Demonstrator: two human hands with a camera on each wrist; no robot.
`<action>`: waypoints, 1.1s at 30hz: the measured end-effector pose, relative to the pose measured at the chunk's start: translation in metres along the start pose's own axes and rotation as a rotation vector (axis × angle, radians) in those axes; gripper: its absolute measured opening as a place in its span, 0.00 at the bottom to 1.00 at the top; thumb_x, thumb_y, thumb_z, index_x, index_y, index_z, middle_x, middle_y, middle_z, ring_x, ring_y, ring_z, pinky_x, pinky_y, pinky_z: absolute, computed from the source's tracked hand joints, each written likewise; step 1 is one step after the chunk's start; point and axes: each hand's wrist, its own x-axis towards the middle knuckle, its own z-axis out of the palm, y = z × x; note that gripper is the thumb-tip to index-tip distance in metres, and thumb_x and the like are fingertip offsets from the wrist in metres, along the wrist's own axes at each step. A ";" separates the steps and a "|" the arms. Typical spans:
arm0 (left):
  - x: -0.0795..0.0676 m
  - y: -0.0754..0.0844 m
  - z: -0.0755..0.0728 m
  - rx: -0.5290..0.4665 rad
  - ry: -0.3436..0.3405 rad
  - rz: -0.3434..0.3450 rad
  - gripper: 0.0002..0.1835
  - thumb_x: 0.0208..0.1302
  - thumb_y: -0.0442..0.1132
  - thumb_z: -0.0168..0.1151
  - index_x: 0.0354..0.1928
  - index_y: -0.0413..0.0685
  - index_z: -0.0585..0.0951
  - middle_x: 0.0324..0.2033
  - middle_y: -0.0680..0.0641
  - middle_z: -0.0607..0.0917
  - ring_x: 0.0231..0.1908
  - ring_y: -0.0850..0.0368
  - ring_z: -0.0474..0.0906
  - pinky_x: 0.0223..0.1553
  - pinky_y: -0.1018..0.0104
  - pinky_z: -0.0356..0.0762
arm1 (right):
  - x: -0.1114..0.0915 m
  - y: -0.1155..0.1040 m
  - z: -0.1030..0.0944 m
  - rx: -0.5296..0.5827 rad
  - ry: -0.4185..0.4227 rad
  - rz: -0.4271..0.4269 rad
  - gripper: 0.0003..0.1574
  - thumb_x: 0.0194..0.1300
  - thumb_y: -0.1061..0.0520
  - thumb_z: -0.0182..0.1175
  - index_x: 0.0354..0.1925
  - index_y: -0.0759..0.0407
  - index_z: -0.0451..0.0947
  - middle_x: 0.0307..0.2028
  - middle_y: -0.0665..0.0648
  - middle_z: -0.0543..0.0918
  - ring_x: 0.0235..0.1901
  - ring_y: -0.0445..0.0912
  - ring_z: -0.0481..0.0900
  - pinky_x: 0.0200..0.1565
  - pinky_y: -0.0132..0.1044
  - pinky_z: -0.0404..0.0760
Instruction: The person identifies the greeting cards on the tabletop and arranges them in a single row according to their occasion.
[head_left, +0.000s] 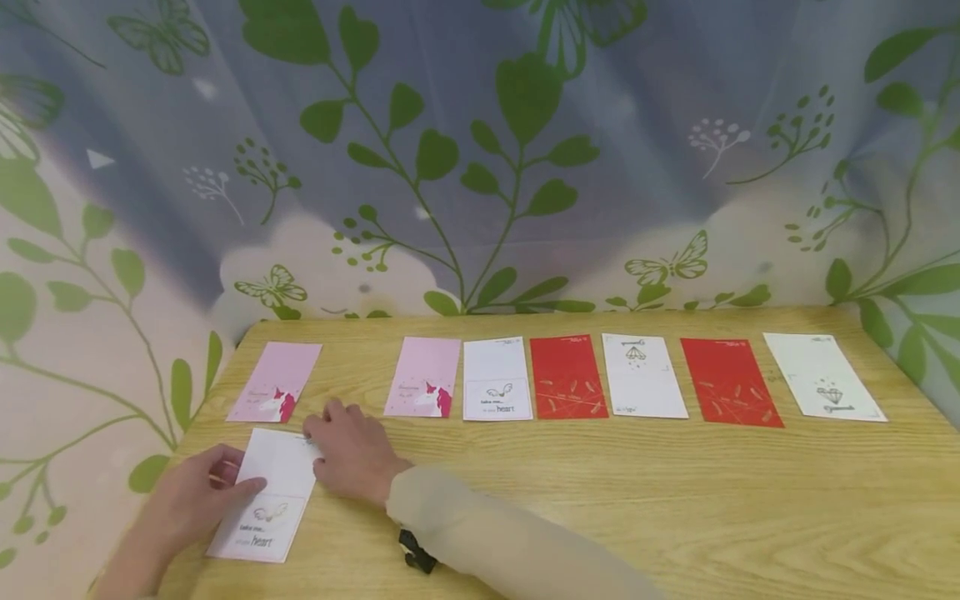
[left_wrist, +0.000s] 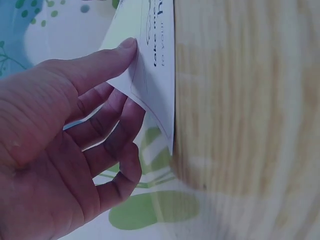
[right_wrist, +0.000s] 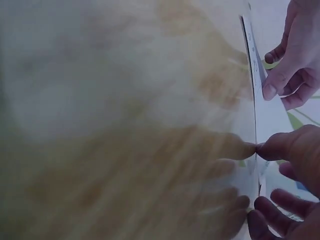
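A white card (head_left: 279,467) with printed wings and "heart" lettering lies at the table's front left. My left hand (head_left: 191,500) pinches its left edge, thumb on the printed face and fingers beneath. In the left wrist view, one corner of the white card (left_wrist: 155,95) tilts up between thumb and fingers of the left hand (left_wrist: 75,120). At the card's upper right corner is my right hand (head_left: 356,450). The right wrist view shows the right hand (right_wrist: 295,185) with its thumb tip right at the card's edge and other fingertips down at the tabletop.
Behind the hands lies a pink unicorn card (head_left: 277,379). Rightward runs a row: another pink card (head_left: 425,375), a white heart card (head_left: 497,367), red cards (head_left: 570,375) and white diamond-print cards (head_left: 645,387). A leaf-patterned curtain (head_left: 480,208) hangs along the wooden table's (head_left: 600,508) back edge.
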 end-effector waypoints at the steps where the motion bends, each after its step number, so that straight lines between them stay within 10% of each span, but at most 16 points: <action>1: 0.001 -0.001 -0.001 0.002 -0.007 -0.005 0.26 0.61 0.51 0.73 0.50 0.36 0.82 0.36 0.46 0.87 0.40 0.48 0.84 0.36 0.62 0.77 | 0.001 -0.002 0.000 -0.031 -0.010 -0.012 0.18 0.70 0.51 0.63 0.57 0.41 0.80 0.48 0.44 0.78 0.42 0.38 0.74 0.41 0.28 0.75; 9: 0.000 -0.014 -0.010 0.026 -0.050 -0.018 0.29 0.62 0.52 0.72 0.52 0.34 0.80 0.36 0.47 0.86 0.39 0.52 0.82 0.37 0.62 0.74 | -0.001 -0.012 -0.001 -0.166 -0.149 -0.151 0.13 0.75 0.45 0.56 0.49 0.30 0.85 0.57 0.35 0.81 0.56 0.38 0.75 0.60 0.43 0.73; 15: -0.001 -0.032 -0.015 0.041 -0.052 -0.040 0.31 0.63 0.54 0.71 0.54 0.31 0.79 0.38 0.44 0.87 0.38 0.53 0.81 0.35 0.63 0.73 | -0.001 -0.019 0.001 -0.183 -0.256 -0.187 0.23 0.76 0.36 0.51 0.66 0.27 0.74 0.73 0.35 0.68 0.75 0.40 0.63 0.72 0.54 0.64; 33: 0.002 -0.045 -0.024 0.057 -0.036 -0.076 0.29 0.65 0.54 0.68 0.56 0.35 0.79 0.45 0.36 0.87 0.43 0.41 0.83 0.38 0.56 0.73 | 0.011 -0.032 0.006 -0.273 -0.308 -0.167 0.32 0.75 0.29 0.48 0.73 0.22 0.62 0.78 0.33 0.58 0.78 0.43 0.57 0.73 0.57 0.61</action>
